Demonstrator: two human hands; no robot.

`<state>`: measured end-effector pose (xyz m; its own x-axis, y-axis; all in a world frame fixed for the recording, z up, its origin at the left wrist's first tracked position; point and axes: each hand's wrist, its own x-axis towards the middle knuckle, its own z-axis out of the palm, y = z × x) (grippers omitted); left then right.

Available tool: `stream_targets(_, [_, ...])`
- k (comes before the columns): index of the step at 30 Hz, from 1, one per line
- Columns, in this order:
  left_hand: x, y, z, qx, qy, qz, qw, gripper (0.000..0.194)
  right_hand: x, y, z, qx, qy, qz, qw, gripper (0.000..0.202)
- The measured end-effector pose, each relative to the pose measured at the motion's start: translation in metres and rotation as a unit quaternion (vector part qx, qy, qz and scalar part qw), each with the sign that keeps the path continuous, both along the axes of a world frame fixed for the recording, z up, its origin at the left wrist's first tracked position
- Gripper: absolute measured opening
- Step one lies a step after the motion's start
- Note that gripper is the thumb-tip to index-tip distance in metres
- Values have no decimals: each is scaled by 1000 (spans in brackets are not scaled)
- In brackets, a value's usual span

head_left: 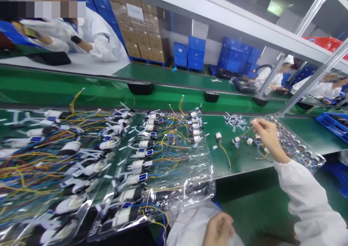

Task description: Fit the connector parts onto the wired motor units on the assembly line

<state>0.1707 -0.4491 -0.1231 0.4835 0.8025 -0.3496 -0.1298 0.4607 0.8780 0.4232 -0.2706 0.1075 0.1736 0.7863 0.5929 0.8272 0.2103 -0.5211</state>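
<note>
My right hand is raised over the green bench, thumb and fingertips pinched on thin wires. These run down toward a small white motor-like part; whether they join it is unclear. A white cylinder with yellow wires lies to the left, and another white piece sits under the hand. My left hand is low in front of my lap, fingers curled; what they hold, if anything, is hidden. Beyond the parts lies a pile of short white tubes.
Clear plastic trays of wired white cylinders cover the bench's left side. Another filled tray lies at right, near a blue basket. A metal post rises behind. Across the line, a person in white sleeves works.
</note>
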Motion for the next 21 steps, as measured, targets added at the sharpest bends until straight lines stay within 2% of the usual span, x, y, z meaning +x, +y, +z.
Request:
stream_targets(2, [13, 0, 10, -32, -42, -1, 999, 75, 0, -5, 18, 27, 12, -13, 999, 37])
stream_targets(4, [31, 5, 29, -100, -106, -8, 989, 79, -7, -20, 34, 64, 19, -24, 998, 29])
stream_targets(6, [52, 16, 57, -191, -165, -13, 967, 81, -16, -42, 50, 96, 17, -24, 995, 21])
stream_targets(8, [70, 32, 89, -283, -204, 0, 937, 82, -24, -70, 65, 93, -16, 3, 996, 17])
stream_targets(9, [77, 40, 105, -325, -234, 7, 916, 82, -27, -84, 72, 76, -43, 34, 996, 16])
stream_targets(11, [87, 55, 131, -406, -282, 5, 869, 81, -31, -112, 79, 3, -97, 136, 986, 14])
stream_targets(13, [92, 64, 148, -463, -304, 23, 832, 74, -36, -138, 79, -100, -112, 257, 955, 15])
stream_targets(15, [93, 69, 152, -488, -305, 48, 816, 61, -41, -156, 73, -204, -87, 351, 910, 16])
stream_targets(17, [91, 70, 149, -493, -300, 53, 815, 49, -46, -165, 62, -280, -53, 410, 866, 23])
stream_targets(21, [82, 68, 137, -483, -282, 29, 829, 40, -52, -163, 44, -343, -22, 495, 798, 35])
